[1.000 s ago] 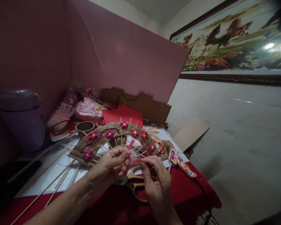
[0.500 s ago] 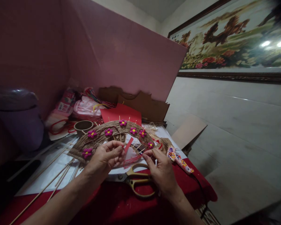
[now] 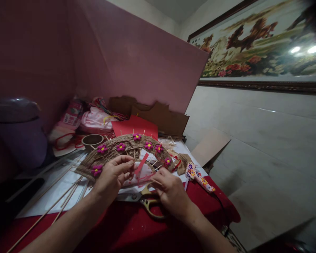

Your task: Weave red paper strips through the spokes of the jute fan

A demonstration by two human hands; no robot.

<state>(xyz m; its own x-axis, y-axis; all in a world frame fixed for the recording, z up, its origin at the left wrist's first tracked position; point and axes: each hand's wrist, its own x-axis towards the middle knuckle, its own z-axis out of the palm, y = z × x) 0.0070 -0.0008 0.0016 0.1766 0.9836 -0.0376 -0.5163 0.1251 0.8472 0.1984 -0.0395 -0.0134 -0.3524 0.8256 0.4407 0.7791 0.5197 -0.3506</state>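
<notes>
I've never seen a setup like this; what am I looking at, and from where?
There is no machine: a person works bare-handed, and every picture comes from one camera worn on the head, looking forward and down. On the red cloth-covered table lie a brown twine-covered arch with magenta flowers, gold-handled metal scissors, a white flower-patterned tool shaped like a glue gun, and thin wooden sticks. The left hand has its fingertips by a flat red strip. The right hand partly hides the scissors' handles, near sheer red material; exactly what each hand grips is too small to tell.
</notes>
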